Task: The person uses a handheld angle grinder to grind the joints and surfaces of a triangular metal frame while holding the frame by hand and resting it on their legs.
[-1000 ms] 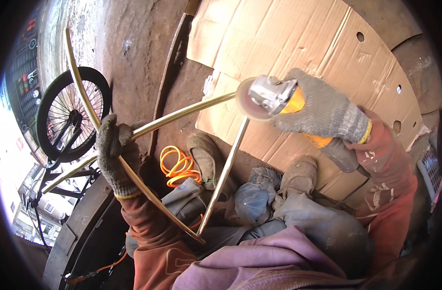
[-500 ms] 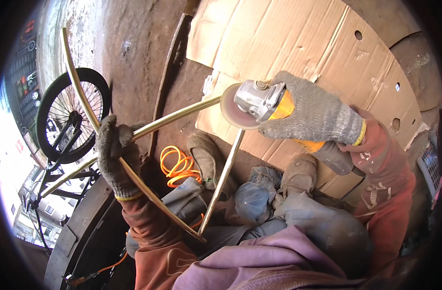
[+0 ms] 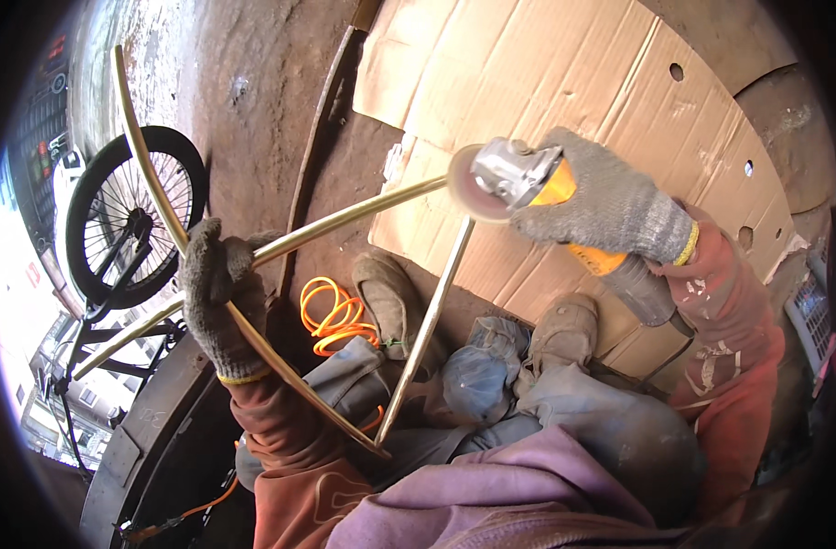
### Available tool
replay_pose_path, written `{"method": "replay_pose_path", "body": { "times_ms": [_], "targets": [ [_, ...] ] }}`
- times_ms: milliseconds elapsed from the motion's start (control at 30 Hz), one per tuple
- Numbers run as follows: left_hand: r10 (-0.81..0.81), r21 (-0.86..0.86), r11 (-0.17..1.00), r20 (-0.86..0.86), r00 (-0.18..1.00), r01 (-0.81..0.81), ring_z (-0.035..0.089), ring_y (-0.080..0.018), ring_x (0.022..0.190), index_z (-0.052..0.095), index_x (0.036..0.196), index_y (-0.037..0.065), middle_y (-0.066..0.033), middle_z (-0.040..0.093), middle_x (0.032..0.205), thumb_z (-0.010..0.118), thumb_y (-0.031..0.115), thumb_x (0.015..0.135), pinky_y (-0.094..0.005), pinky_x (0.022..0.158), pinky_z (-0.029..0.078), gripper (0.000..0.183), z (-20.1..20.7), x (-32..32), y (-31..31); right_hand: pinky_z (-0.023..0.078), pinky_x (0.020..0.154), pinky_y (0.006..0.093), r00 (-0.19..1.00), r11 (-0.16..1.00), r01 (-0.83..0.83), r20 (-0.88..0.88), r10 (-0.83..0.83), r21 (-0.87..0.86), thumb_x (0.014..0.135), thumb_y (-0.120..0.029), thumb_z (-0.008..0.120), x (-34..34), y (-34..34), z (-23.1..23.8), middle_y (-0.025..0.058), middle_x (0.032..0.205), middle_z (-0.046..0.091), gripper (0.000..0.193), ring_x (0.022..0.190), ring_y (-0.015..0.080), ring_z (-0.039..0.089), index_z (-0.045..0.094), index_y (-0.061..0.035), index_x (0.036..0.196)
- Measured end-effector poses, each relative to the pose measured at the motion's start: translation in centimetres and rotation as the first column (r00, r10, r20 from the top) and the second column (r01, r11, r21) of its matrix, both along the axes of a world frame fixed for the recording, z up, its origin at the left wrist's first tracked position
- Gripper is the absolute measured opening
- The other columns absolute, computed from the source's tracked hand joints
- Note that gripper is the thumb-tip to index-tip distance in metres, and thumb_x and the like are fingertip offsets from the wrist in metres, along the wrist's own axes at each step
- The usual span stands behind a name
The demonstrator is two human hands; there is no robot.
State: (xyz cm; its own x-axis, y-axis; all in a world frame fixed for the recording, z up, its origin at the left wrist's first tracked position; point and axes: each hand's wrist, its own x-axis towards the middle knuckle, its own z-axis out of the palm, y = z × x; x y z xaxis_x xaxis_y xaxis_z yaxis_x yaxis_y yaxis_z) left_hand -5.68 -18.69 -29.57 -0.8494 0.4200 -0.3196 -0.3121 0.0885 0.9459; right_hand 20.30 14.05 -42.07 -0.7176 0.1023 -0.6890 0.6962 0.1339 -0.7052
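My left hand (image 3: pixel 221 297), in a grey knit glove, is closed around a brass-coloured metal tube frame (image 3: pixel 354 216) where its bars cross. One bar runs right and its end meets the disc of an angle grinder (image 3: pixel 518 174). A second, thinner bar (image 3: pixel 427 329) slants from near the disc down toward my lap, joining the curved bar there. My right hand (image 3: pixel 610 197), also gloved, grips the yellow and silver grinder, its fingers round the body. The disc looks blurred; the bar tips behind it are partly hidden.
A big cardboard sheet (image 3: pixel 546 82) lies beyond my hands. Coiled orange hose (image 3: pixel 331 316) sits beside my shoe (image 3: pixel 386 302). A bicycle wheel (image 3: pixel 134 220) stands at far left, a grey plastic crate (image 3: pixel 809 316) at far right. A blue plastic bag (image 3: pixel 477 384) lies between my legs.
My right hand has moved the grinder to the right and slightly up, toward the long bar's far end. My left hand and the frame have barely moved.
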Motion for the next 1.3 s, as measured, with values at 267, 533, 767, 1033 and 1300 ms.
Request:
{"method": "replay_pose_path", "body": {
  "times_ms": [267,533,767,1033,1300],
  "targets": [
    [0.006,-0.046,0.999,-0.012,1.0,-0.006,0.047,-0.0057,0.067,0.069,0.133,-0.007,0.0097,0.043,0.069,0.07,0.021,0.106,-0.0306,0.081,0.057,0.038,0.4,0.2,-0.1,0.058,0.094,0.0428,0.994,0.999,-0.034,-0.11,0.03,-0.031,0.074,-0.05,0.095,-0.3,-0.6,0.9,0.0205,0.113,0.074,0.082,0.107,0.0314,0.073,0.063,0.0,0.13],
    [-0.011,-0.069,0.998,-0.049,0.999,0.008,0.047,-0.0068,0.067,0.068,0.133,-0.007,0.0095,0.042,0.07,0.068,0.02,0.108,-0.0337,0.088,0.058,0.037,0.4,0.6,0.0,0.06,0.089,0.04,1.0,0.999,0.022,0.005,-0.022,-0.045,0.077,-0.036,0.099,0.3,-0.1,0.7,0.0133,0.113,0.073,0.072,0.104,0.0218,0.072,0.062,-0.0015,0.129],
    [0.011,0.008,1.0,0.072,0.997,-0.011,0.051,-0.0081,0.07,0.068,0.133,-0.008,0.0081,0.047,0.07,0.067,0.016,0.108,-0.0361,0.09,0.058,0.035,0.2,-0.6,-0.7,0.059,0.09,0.0427,0.997,0.991,0.066,-0.023,-0.069,-0.119,0.076,-0.05,0.095,1.9,-0.2,-0.5,0.0207,0.113,0.074,0.083,0.104,0.0298,0.074,0.062,0.0019,0.131],
    [0.105,0.085,0.989,0.15,0.983,-0.118,0.057,-0.0121,0.075,0.065,0.13,-0.015,0.002,0.054,0.077,0.063,0.009,0.109,-0.0293,0.082,0.054,0.032,-3.0,-1.9,-2.6,0.059,0.091,0.0441,0.983,0.976,0.18,-0.017,-0.183,-0.12,0.075,-0.044,0.097,5.5,-0.6,-0.8,0.0205,0.113,0.073,0.078,0.106,0.0326,0.074,0.063,0.0002,0.128],
    [-0.116,0.229,0.972,0.239,0.964,0.06,0.059,-0.0156,0.093,0.052,0.147,-0.014,-0.0049,0.058,0.094,0.056,0.011,0.112,-0.0372,0.096,0.052,0.044,-3.7,-4.4,-5.8,0.058,0.095,0.0479,0.996,1.0,-0.021,-0.082,0.019,-0.018,0.076,-0.053,0.094,3.9,-1.6,-0.1,0.0278,0.116,0.074,0.091,0.112,0.0436,0.074,0.055,0.002,0.137]
  ]
}}
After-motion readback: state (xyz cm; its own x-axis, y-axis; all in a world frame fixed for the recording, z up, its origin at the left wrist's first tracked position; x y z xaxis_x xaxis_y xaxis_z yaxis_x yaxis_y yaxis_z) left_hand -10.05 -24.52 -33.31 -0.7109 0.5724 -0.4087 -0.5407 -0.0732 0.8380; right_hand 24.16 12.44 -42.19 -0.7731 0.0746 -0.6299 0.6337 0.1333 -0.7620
